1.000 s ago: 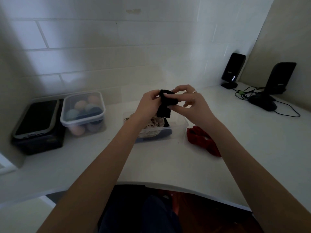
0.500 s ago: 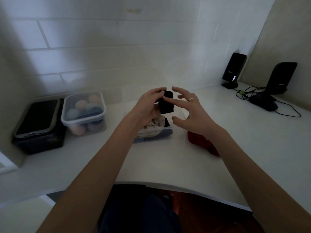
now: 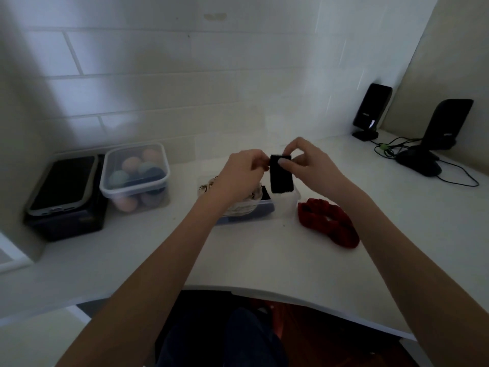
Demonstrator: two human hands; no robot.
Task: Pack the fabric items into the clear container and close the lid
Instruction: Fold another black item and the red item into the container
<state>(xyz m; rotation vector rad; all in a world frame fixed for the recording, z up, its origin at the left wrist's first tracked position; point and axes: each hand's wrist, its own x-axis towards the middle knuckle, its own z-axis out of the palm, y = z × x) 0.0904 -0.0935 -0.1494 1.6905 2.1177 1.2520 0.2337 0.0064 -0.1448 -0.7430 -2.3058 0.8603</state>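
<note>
A folded black fabric piece [image 3: 281, 176] hangs upright over the clear container [image 3: 287, 205], which stands open on the white counter. My right hand [image 3: 309, 162] pinches the top of the black piece. My left hand [image 3: 244, 170] is closed at its left upper edge, touching it. Inside the container lie a patterned cream fabric [image 3: 243, 205] and a dark blue item [image 3: 251, 210], partly hidden by my left wrist. A red fabric scrunchie [image 3: 328, 222] lies on the counter right of the container. No lid for this container is visible.
A lidded clear box of coloured balls [image 3: 135, 178] stands at the left, beside a black box with a phone [image 3: 63, 186] on top. Two black speakers [image 3: 371, 112] [image 3: 447, 125], a mouse [image 3: 418, 162] and cables sit at the far right. The counter's curved edge [image 3: 264, 292] is near me.
The black fabric was bunched between both hands, then held as a small block by the left; now it hangs unfolded lower over the container with the right hand gripping its top.
</note>
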